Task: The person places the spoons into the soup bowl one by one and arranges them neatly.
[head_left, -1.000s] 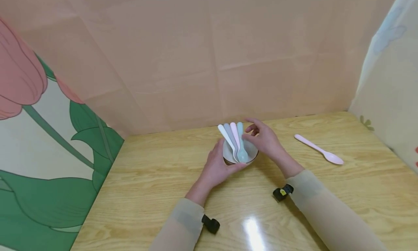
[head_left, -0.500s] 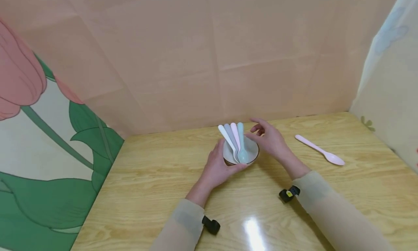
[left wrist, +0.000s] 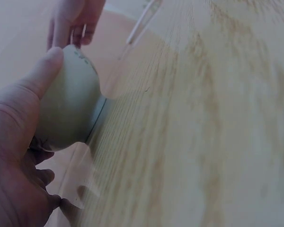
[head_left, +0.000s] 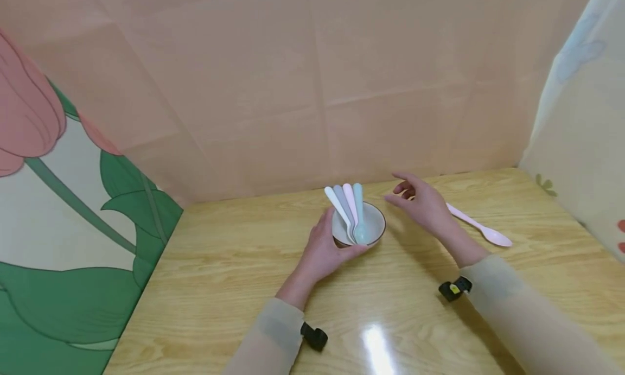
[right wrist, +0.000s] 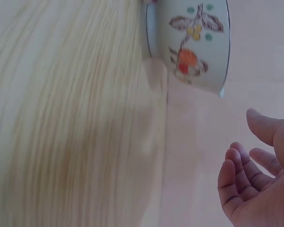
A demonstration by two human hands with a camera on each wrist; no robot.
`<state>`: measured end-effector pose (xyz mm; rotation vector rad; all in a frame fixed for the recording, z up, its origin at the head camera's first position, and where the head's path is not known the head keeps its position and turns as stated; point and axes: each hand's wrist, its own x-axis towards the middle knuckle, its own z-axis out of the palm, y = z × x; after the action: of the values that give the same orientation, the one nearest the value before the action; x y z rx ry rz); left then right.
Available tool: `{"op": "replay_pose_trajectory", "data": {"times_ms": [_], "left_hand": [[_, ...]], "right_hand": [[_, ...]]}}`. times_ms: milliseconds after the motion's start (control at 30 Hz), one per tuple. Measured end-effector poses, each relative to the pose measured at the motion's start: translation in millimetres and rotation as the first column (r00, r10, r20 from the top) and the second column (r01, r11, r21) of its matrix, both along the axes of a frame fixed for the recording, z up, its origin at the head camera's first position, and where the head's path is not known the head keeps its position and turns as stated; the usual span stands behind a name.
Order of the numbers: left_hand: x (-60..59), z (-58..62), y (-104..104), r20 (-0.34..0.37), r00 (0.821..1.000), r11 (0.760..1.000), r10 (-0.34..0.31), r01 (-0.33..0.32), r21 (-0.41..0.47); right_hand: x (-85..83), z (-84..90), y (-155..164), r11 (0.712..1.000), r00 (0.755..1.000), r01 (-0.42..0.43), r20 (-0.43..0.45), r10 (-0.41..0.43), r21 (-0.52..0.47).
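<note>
My left hand [head_left: 323, 251] grips a small bowl [head_left: 375, 224] on the table, thumb along the near rim and fingers round its left side. Leaning in the bowl, handles up and away from me, are a white spoon [head_left: 338, 202], a grey spoon [head_left: 340, 194], a pink spoon [head_left: 349, 197] and a light blue spoon [head_left: 359, 209]. Fruit and leaves decorate the bowl's outer wall [right wrist: 199, 42] in the right wrist view. My right hand [head_left: 423, 205] hovers to the right of the bowl, fingers loosely bent, holding nothing and apart from the rim.
Another pink spoon [head_left: 483, 231] lies on the wooden table [head_left: 219, 277] at the right, its handle end partly behind my right hand. A plain pinkish backdrop [head_left: 254, 93] rises at the table's far edge, with a tulip-patterned panel [head_left: 73, 217] along the left.
My right hand has drawn away from the light blue spoon and the bowl, moving right toward the loose pink spoon. The left hand and the bowl stay put.
</note>
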<state>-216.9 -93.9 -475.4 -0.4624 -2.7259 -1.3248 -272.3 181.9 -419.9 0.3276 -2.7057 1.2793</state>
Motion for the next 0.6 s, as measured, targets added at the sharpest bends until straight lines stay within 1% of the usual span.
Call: {"op": "replay_pose_trajectory", "data": {"times_ms": [300,467,600], "left_hand": [[0.6,0.7,-0.5,0.001,1.0,1.0,0.004,-0.004,-0.005],[0.7,1.0,0.4,-0.006,1.0,1.0,-0.001,0.001,0.0],[0.8,0.6,0.0,0.003,1.0,1.0,0.005,-0.005,-0.004]], "right_hand": [[5.1,4.6,34.7,0.997,1.0,0.018,0.0,-0.018,0.077],[6.4,4.2,54.5,0.992,0.999,0.035,-0.031,-0.031,0.119],[8.3,3.9,69.2,0.987,0.998,0.042,-0.053,-0.034,0.155]]}}
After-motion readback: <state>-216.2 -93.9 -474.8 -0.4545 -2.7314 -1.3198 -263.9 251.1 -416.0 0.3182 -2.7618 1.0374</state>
